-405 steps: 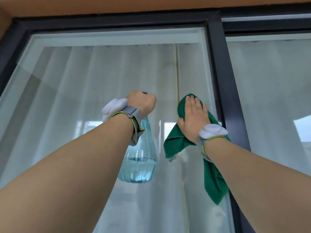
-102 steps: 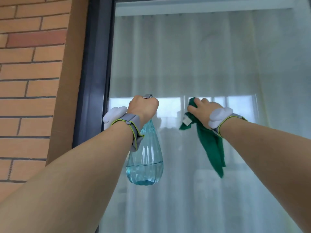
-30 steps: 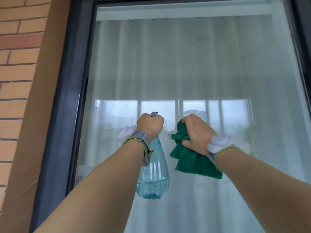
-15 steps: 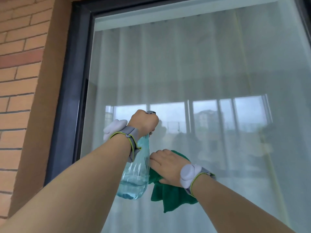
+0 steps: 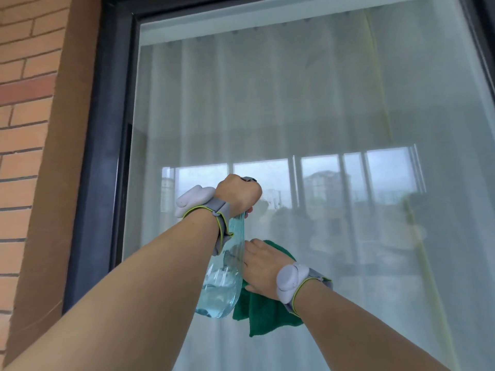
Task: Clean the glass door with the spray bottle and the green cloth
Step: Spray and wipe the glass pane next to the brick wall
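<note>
The glass door (image 5: 308,108) fills the view, with white curtains behind it and reflections of a building. My left hand (image 5: 238,195) grips the head of a clear blue spray bottle (image 5: 222,287), raised against the pane, with blue liquid in its lower part. Lower and to the right, my right hand (image 5: 261,266) holds the bunched green cloth (image 5: 263,306) against the glass, just beside the bottle's body. The fingers of the right hand are hidden behind the bottle and cloth.
The door's dark frame (image 5: 99,156) runs up the left side and across the top. A brown trim (image 5: 51,170) and a brick wall (image 5: 18,103) lie further left. Another dark frame edge (image 5: 486,36) shows at the upper right.
My right hand has dropped with the cloth from beside the bottle's head to lower on the glass, near the bottle's body. The left hand keeps the bottle raised.
</note>
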Demonstrator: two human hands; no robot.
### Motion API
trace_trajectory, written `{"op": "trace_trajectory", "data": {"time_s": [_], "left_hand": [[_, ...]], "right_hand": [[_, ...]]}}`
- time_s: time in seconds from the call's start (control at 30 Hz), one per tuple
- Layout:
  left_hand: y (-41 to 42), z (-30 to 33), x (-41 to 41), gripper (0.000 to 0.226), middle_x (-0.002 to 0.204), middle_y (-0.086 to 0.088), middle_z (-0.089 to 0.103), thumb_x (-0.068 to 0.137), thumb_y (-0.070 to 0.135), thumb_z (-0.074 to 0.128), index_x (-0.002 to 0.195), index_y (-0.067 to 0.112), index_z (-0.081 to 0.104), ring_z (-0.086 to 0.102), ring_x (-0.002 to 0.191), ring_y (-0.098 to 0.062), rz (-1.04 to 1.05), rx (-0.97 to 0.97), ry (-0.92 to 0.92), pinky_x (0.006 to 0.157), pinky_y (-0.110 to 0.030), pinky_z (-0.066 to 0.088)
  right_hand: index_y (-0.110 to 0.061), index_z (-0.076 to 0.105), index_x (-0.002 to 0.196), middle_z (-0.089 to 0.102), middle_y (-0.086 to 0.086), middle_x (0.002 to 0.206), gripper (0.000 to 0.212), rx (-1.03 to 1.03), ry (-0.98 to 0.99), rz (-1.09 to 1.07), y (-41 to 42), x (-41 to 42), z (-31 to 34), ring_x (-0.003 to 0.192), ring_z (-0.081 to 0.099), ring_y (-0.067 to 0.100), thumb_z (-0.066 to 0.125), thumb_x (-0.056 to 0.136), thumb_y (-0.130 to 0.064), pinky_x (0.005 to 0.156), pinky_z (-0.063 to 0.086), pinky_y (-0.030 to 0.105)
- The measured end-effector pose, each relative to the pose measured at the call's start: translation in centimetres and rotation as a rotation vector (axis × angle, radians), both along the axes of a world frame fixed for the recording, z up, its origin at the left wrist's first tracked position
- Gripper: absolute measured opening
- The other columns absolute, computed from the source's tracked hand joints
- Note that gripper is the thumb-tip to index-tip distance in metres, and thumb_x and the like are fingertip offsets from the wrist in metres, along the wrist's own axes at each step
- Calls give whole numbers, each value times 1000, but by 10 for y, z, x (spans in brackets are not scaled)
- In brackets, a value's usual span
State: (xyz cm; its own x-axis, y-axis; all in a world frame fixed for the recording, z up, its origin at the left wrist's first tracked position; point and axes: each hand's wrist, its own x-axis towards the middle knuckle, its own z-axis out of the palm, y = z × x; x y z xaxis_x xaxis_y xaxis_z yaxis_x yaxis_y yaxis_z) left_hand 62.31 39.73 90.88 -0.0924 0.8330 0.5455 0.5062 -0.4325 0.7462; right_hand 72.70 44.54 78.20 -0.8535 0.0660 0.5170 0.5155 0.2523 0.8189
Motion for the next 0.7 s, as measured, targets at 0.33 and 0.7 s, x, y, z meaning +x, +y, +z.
{"op": "trace_trajectory", "data": {"time_s": [0.33,0.7], "left_hand": [[-17,9,-47,52,94,-18,75,59,26,45,100,6,69,73,87,-37,115,160,-117,68,-32,47],[-18,4,-50,47,92,-19,75,61,24,46,97,4,68,71,81,-35,185,166,-152,69,-33,47]], "right_hand": [[-6,60,112,59,13,103,45,32,145,3,12,32,83,82,55,33,71,68,-10,70,50,41],[-9,45,124,47,11,112,42,-4,719,-204,-10,70,104,94,45,29,59,86,-21,79,35,36]]}}
